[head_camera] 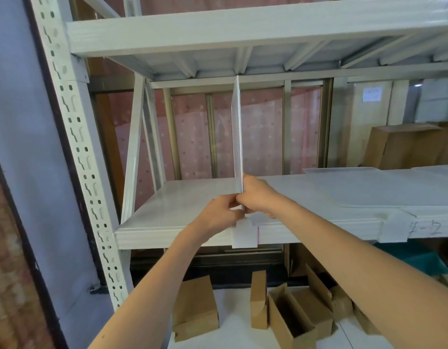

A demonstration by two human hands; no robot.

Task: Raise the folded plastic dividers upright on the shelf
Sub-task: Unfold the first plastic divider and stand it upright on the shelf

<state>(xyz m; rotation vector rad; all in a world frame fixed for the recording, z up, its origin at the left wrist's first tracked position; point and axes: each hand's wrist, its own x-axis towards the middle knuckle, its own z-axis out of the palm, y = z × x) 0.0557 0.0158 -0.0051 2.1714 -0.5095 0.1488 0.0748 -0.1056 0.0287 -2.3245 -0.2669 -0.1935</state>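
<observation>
A white plastic divider [237, 137] stands upright on the white metal shelf [182, 210], seen edge-on, its top near the underside of the shelf above. My left hand [221, 212] and my right hand [257, 196] both pinch its lower front edge from either side. A white tab [244, 234] of the divider hangs over the shelf's front lip below my hands. Further right, another white plastic divider sheet [364, 187] lies flat on the same shelf.
The perforated white upright post [76, 152] stands at left with diagonal braces behind. Below the shelf, several brown cardboard boxes [291, 316] sit on the floor. More cardboard [404, 144] stands behind the shelf at right. A handwritten label [424, 229] marks the shelf lip.
</observation>
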